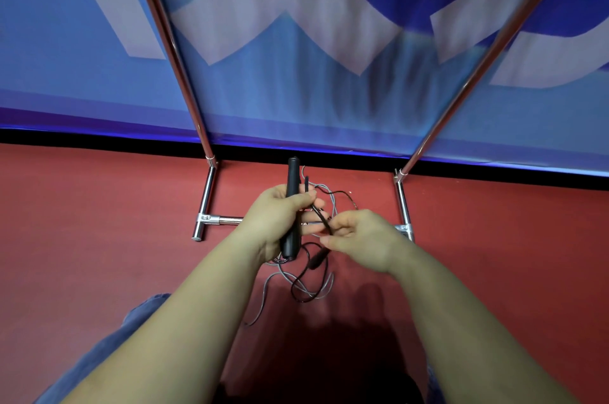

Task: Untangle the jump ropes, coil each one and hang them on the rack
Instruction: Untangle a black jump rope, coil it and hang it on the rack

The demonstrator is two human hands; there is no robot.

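Jump ropes (306,285) tangled: left hand (276,215) grips black handle (291,205).

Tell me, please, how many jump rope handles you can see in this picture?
2. One black handle stands upright in the left hand. A second, smaller dark handle hangs on the black cord just below the right hand. Others may be hidden behind the hands or in the tangle.

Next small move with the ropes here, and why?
Probably draw the black cord out to the right with the right hand, which pinches it, while the left hand holds the black handle. The black and grey cord loops below are crossed, so nothing is ready to coil.
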